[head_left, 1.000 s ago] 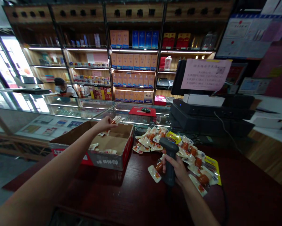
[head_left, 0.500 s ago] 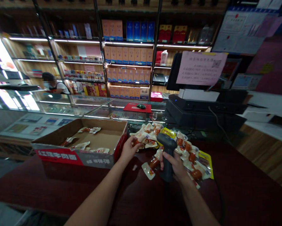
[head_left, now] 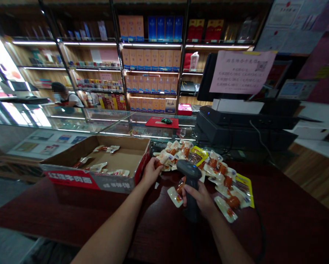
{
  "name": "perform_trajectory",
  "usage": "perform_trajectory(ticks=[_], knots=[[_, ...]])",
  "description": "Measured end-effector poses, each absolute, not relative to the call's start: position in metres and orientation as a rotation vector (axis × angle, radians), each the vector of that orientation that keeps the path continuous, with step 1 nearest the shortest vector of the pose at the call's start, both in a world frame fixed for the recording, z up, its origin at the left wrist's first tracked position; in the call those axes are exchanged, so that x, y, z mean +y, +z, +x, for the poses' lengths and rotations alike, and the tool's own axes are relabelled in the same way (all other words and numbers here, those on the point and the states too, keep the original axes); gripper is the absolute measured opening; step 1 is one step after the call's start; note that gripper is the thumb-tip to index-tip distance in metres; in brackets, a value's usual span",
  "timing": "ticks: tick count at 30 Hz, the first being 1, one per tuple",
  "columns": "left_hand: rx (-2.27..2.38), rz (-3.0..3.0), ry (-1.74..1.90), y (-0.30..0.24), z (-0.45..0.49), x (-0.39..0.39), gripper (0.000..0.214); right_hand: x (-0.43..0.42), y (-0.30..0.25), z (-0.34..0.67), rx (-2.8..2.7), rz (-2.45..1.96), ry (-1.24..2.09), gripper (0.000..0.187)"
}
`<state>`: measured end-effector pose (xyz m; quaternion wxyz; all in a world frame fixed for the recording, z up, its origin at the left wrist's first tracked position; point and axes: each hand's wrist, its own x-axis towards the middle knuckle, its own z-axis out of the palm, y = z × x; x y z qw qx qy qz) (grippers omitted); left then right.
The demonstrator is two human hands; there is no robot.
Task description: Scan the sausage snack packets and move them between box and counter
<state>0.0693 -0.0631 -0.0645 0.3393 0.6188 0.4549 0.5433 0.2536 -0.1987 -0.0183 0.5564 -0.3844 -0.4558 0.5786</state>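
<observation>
In the head view my left hand (head_left: 150, 173) is closed on a vacuum-packed sausage (head_left: 164, 157) at the left end of the pile. My right hand (head_left: 201, 200) wraps round the handle of a dark barcode scanner (head_left: 190, 189), its head pointing away from me. Partly behind the scanner, a single sausage pack (head_left: 175, 197) lies on the dark red table (head_left: 159, 238). To the scanner's right, several more sausage packs (head_left: 227, 181) lie in a loose row. Two yellow-edged packets (head_left: 199, 154) are among them.
A shallow cardboard box (head_left: 113, 185) with several packs inside stands left of my hands. Behind are a glass counter (head_left: 117, 124), a mouse (head_left: 166, 120) on a red mat, and a monitor (head_left: 208, 79). A cable (head_left: 259, 220) runs at right. A masked person (head_left: 68, 99) sits at far left.
The scanner has shifted slightly left and down over the loose pack, covering more of it. My left hand stays on its pack. The whole view has shifted a little.
</observation>
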Motion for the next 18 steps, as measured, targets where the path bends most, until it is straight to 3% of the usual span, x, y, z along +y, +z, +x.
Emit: perform_trajectory(ticks=[18], knots=[[1.240, 1.691, 1.369, -0.052, 0.070, -0.072, 0.021, -0.202, -0.013, 0.251, -1.108, -0.910, 1.390, 0.032]])
